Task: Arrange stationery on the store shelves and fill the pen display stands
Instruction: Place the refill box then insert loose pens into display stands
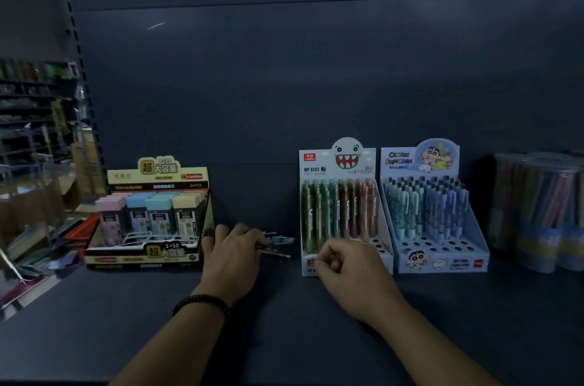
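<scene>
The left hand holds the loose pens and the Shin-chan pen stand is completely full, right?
Not full. In the head view the Shin-chan pen stand has empty holes in its front rows; only the back rows are filled. The left hand does hold the loose pens.

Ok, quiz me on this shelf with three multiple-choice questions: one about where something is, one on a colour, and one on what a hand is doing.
1. Where is the monster-face pen stand?
A. alone at the far left end
B. directly left of the cartoon stand
C. on the floor

2. The cartoon stand is mostly:
A. red
B. black
C. light blue

3. The left hand is:
A. flat and empty
B. gripping pens
C. out of view

Answers: B, the two stands sit side by side; C, its card is pale blue; B, its fingers curl round several pens.
</scene>
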{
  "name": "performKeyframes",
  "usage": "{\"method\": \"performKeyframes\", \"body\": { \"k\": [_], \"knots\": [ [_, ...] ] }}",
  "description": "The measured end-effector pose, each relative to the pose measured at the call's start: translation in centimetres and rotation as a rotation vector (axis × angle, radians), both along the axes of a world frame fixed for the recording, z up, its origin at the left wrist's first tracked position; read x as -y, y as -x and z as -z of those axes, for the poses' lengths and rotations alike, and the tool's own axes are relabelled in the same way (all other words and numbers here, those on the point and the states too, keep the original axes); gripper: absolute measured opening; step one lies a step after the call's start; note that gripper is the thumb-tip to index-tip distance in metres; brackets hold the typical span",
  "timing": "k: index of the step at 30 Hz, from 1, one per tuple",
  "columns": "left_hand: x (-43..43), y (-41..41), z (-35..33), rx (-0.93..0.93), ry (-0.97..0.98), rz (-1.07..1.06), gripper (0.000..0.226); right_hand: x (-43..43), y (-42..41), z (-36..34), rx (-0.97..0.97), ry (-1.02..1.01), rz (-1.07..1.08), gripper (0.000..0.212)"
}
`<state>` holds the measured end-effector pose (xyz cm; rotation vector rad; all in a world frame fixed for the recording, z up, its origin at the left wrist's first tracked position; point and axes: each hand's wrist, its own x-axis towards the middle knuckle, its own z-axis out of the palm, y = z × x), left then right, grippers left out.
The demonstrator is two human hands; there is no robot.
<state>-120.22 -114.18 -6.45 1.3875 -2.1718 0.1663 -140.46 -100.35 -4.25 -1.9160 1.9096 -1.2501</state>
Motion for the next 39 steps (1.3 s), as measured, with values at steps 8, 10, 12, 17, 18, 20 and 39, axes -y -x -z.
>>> {"method": "performKeyframes", "body": {
  "k": [8,10,12,17,18,20,39],
  "knots": [
    [0.1,0.1,0.0,-0.030,0.034,0.001,0.017,0.0,0.1,0.0,0.014,0.007,-0.020,0.019],
    [0.2,-0.1,0.3,-0.064,0.082,0.023,0.015,0.1,0.2,0.1,0.017,0.007,-0.020,0.019],
    [0.5,-0.3,0.4,-0.120,0.138,0.062,0.014,0.1,0.2,0.2,0.013,0.013,-0.020,0.019],
    [-0.5,0.1,-1.2,-0.417,0.346,0.358,0.020,0.1,0.2,0.2,0.048,0.055,-0.036,0.018],
    [-1.2,0.4,-1.6,-0.504,0.353,0.419,0.023,0.1,0.2,0.2,0.065,0.074,-0.039,0.017],
    [-2.7,1.0,-2.3,-0.685,0.269,0.509,0.024,0.0,0.2,0.1,0.103,0.138,-0.043,0.017],
    [-5.6,3.2,-2.7,-1.025,-0.362,0.789,0.020,-0.2,-0.5,-0.8,0.412,0.204,-0.165,0.018]
  ]
}}
